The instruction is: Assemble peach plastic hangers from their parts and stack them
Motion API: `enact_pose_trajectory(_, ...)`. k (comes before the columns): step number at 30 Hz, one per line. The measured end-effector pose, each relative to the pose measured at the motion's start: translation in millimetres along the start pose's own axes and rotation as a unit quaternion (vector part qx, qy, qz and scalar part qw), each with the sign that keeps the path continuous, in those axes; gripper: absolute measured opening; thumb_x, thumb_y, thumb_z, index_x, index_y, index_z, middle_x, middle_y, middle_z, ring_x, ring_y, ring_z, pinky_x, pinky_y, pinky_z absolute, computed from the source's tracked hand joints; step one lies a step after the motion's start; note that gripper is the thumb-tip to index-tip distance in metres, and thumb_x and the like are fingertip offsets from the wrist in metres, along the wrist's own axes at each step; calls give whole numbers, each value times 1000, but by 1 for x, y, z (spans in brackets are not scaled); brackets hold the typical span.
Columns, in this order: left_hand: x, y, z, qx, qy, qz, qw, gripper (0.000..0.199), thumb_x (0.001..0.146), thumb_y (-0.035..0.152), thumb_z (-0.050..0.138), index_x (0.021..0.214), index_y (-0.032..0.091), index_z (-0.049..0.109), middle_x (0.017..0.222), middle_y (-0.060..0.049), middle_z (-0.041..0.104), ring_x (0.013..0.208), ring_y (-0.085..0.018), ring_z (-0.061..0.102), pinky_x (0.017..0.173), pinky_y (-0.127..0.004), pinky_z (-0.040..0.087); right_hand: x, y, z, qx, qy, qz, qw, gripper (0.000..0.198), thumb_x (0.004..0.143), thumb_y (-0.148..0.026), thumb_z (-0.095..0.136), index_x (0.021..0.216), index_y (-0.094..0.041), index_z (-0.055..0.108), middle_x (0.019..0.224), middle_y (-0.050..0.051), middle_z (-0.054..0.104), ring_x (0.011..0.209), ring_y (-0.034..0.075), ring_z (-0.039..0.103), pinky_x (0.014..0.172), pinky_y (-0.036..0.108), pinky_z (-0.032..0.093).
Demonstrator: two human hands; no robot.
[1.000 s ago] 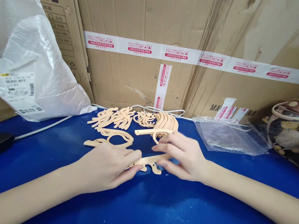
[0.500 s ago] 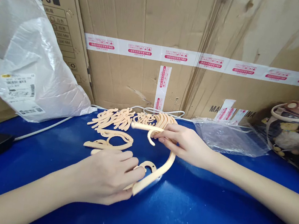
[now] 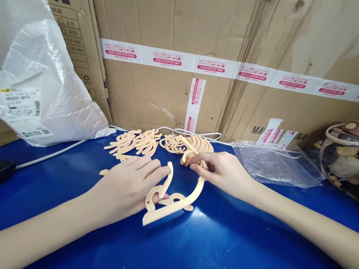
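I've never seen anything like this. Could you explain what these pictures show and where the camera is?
There is no machine here: a person works with two bare hands, seen from a camera worn on their head, looking forward and down. On the smooth blue tabletop lie heaps of light-beige, slender curved pieces. A white plastic bag with labels stands at left, a clear flat plastic bag lies at right, and brown cardboard rises behind. The left hand grips light-beige, hooked parts; the right hand pinches a light-beige, long curved part. Whether these parts are joined, I can't tell.
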State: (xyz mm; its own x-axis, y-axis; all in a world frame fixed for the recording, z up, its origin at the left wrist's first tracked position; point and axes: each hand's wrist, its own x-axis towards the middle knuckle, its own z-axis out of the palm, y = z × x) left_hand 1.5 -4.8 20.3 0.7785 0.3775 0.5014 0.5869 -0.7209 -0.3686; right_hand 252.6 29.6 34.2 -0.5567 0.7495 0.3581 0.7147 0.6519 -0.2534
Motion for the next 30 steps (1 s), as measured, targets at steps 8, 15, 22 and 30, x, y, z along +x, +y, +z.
enact_pose_trajectory(8,-3,7,-3,-242,-78,15,967,44,89,1,37,119,26,56,98,-1,65,89,-15,56,77,-27,46,-4,-1,7,-2,42,64,997,20,90,-36,54,94,-25,71,58,-5,57,53,9,48,54,23,29)
enact_pose_trajectory(15,-2,18,-10,-342,-113,-39,932,39,88,7,35,112,23,60,103,-4,64,90,-18,55,79,-32,46,-5,-3,9,-53,62,39,996,23,91,-31,49,92,-23,71,61,-3,61,55,10,50,55,23,30)
enact_pose_trajectory(22,-3,22,-9,-262,-97,-60,958,10,85,21,55,95,21,56,95,-1,64,88,-19,56,77,-34,44,-5,1,12,-78,34,6,996,27,87,-17,43,100,-19,66,81,2,69,71,15,59,65,25,36)
enact_pose_trajectory(30,-9,13,-1,-214,-47,-29,975,29,93,10,42,117,19,53,115,-5,64,108,-17,57,92,-33,47,-4,3,10,-42,-9,-82,996,26,87,-12,42,104,-17,61,84,3,66,74,14,58,69,25,40)
